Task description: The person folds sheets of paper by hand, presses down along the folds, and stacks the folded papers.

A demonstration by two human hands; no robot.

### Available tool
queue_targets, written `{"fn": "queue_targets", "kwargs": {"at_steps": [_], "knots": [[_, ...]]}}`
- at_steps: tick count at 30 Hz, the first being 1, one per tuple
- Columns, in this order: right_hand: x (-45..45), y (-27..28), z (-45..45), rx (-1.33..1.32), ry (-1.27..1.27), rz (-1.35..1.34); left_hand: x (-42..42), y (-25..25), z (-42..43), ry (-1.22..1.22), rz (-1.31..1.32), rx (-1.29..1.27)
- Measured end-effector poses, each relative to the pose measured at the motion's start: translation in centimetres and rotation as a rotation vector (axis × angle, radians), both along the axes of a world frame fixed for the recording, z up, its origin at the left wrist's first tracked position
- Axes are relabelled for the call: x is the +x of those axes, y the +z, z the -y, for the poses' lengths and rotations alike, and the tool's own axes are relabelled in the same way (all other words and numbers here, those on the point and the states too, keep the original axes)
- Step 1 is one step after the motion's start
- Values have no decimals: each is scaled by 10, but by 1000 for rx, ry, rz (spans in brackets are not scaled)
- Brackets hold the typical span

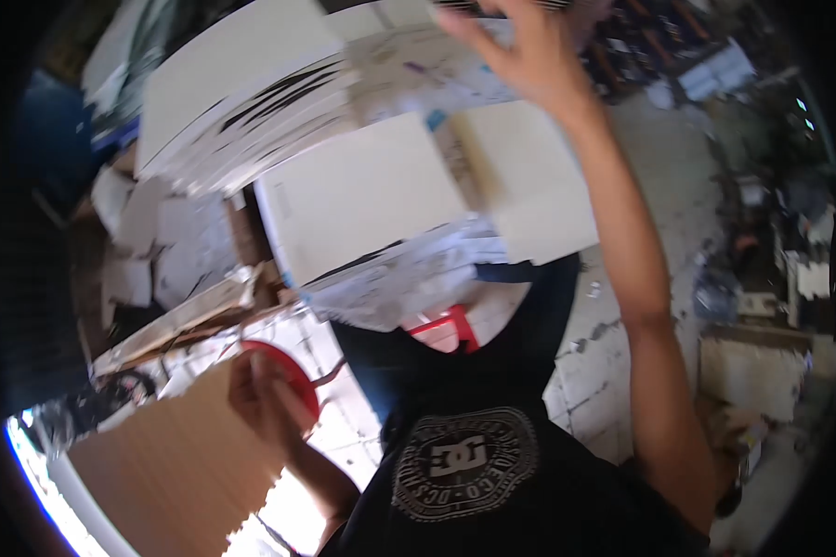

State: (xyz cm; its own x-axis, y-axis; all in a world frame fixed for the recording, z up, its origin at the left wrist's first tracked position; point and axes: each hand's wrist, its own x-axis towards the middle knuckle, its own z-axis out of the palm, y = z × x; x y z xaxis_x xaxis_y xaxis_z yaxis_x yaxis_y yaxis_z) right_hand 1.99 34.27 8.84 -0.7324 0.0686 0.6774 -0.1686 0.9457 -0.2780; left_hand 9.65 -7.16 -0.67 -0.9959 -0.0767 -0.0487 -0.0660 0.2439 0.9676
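My left hand (262, 395), at lower left, is closed on the upper edge of a brown wood-grain sheet (167, 464); some of the sheet's edges look ragged. My right hand (529, 51) is stretched out at the top of the view, thumb apart from the fingers. It is blurred, and its fingertips are partly cut off by the frame edge. A dark striped thing shows beside those fingers, too little of it to name. Below the right hand lie a cream-white panel (539, 176) and a second white panel (362, 200) atop layered sheets, in front of my body.
A tall stack of white sheets (241, 84) with dark marks on its side stands at upper left. Something round and red (293, 381) is behind my left hand. A red plastic object (446, 330) shows near my legs. Cluttered items and a box (752, 376) line the right side.
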Motion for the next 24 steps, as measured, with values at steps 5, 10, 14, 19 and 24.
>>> {"fn": "queue_targets", "kwargs": {"at_steps": [5, 10, 14, 19, 24], "knots": [[165, -136, -81, -9, -616, 515, -4, -18, 1, -94, 17, -56], [225, -187, -97, -651, -677, 354, -4, 3, -45, -298, -9, 39], [223, -185, -106, -495, -624, -2, 9, 30, -92, -495, -113, 183], [264, -51, -18, -405, -379, -55, 33, 82, -170, -827, -789, -24], [298, -20, 63, -596, -58, -281, 100, 80, -232, -993, -1012, 221]]}}
